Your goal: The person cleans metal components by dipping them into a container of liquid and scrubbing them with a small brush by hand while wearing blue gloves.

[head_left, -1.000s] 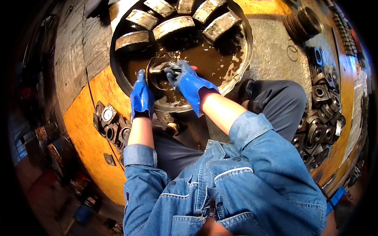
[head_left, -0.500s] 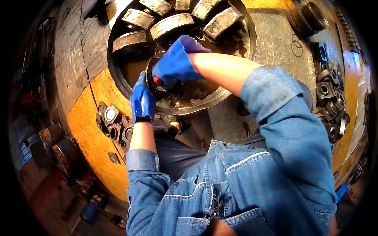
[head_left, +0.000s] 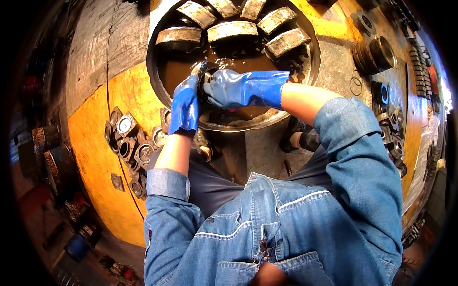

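Both of my hands wear blue rubber gloves and meet over a large round basin (head_left: 234,128) holding brown liquid (head_left: 183,71). My left hand (head_left: 187,95) is closed round the side of a dark, wet, ring-like metal part (head_left: 206,71), tilted up on its edge. Against the part's right side, my right hand (head_left: 228,89) has its fingers curled; what they hold is hidden. A small red spot (head_left: 232,110) shows just below the right glove. Several curved, worn metal blocks (head_left: 232,31) sit along the basin's far side.
Left of the basin, several square metal parts with round openings (head_left: 128,143) lie on the yellow floor plate (head_left: 88,138). More metal parts (head_left: 393,128) lie at the right, below round drums (head_left: 377,55) and thin rings (head_left: 356,86). My legs straddle the basin's near side.
The view has shifted, so the basin appears farther up and right. My right hand has turned from reaching down into the ring-like part to lying across its right side. My left hand still holds it.
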Motion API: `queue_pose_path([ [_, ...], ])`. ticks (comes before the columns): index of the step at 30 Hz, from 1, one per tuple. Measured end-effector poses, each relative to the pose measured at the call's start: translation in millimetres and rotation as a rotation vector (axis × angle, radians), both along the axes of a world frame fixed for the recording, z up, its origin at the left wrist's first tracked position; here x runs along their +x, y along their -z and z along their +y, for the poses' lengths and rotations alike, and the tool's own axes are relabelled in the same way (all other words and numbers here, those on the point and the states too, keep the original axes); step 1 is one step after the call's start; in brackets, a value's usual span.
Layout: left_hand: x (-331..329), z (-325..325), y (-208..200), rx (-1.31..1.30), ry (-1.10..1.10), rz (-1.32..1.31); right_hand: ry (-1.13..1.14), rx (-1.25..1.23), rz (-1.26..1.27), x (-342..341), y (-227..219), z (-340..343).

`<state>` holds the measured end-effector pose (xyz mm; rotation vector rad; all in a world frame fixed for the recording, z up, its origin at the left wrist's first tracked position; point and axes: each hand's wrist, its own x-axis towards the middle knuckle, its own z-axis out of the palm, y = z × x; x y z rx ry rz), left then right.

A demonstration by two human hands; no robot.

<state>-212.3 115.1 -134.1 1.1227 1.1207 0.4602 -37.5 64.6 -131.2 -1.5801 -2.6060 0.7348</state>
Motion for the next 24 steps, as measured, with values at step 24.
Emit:
queue_pose_path([
  [24,6.9,-10.2,-29.3,0.15,0.065,0.118,1.715,-1.067,2.497,8.9,87.9,-25.3],
])
